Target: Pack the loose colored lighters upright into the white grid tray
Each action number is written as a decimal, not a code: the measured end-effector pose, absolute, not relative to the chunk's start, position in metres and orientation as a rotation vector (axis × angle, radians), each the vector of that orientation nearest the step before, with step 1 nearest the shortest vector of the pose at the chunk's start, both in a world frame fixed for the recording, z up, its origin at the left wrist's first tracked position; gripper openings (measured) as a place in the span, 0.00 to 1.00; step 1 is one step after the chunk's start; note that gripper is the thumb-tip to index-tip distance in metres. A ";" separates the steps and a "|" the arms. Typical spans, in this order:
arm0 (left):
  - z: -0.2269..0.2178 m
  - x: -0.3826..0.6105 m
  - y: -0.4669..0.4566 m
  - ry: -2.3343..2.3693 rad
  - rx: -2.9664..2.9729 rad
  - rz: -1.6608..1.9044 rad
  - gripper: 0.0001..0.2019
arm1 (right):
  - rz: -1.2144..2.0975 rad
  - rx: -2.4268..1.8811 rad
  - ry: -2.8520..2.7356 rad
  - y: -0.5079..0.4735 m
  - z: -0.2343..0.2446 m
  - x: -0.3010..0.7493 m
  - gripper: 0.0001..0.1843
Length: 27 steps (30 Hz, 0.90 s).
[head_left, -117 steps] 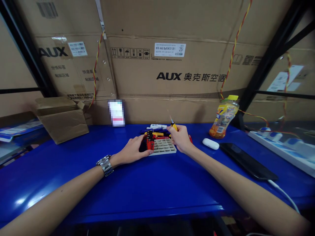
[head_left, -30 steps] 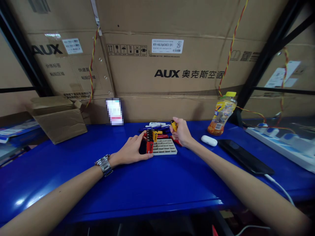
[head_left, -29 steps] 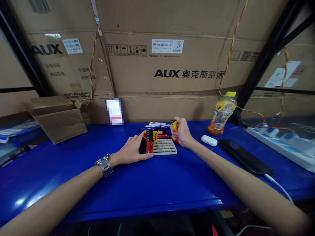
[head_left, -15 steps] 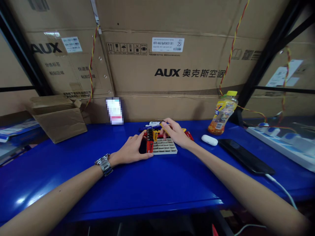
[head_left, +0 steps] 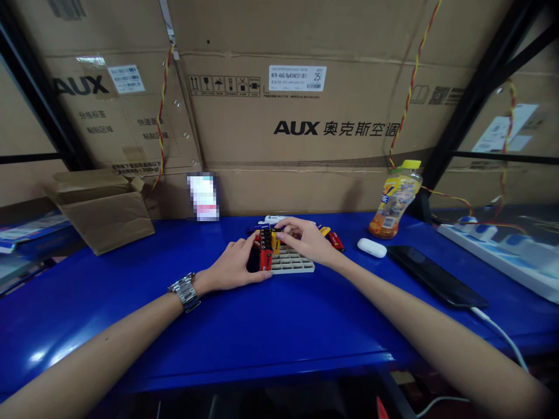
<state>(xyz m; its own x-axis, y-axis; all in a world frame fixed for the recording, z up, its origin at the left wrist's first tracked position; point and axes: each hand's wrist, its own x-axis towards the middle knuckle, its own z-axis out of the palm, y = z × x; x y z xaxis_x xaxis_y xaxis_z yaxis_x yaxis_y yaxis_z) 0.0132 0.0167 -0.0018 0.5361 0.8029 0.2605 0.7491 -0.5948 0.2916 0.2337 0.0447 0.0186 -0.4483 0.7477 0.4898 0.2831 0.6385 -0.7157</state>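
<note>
A row of upright black-topped batteries with red sides (head_left: 265,250) stands at the left edge of a grey grid tray (head_left: 293,266). My left hand (head_left: 231,265) cups that row from the left, with its fingers against the batteries. My right hand (head_left: 304,240) reaches over the tray, fingertips at the top of a yellow battery (head_left: 275,241) beside the row. Whether those fingers hold anything is hidden. Loose red and yellow batteries (head_left: 334,241) lie to the right, and blue ones (head_left: 262,228) lie behind the tray.
All this lies on a blue metal table (head_left: 262,326). To the right are a white earbud case (head_left: 371,248), a black phone (head_left: 437,276) with a white cable, a juice bottle (head_left: 395,199) and a power strip (head_left: 489,240). An open cardboard box (head_left: 102,212) stands far left.
My right hand has come down and left, from holding a yellow battery in the air to over the tray beside the row. My left hand has stayed in place.
</note>
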 end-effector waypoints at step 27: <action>0.004 0.013 0.013 1.337 2.508 0.578 0.51 | -0.085 -1.454 -2.550 0.109 0.019 0.232 0.12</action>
<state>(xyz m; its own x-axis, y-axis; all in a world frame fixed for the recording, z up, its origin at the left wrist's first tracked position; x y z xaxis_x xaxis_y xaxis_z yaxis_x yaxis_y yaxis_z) 0.0133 0.0132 0.0043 0.5029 0.8333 0.2295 0.7380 -0.5522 0.3879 0.2317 0.1091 0.0194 -0.4937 0.8451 0.2052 0.8568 0.5131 -0.0514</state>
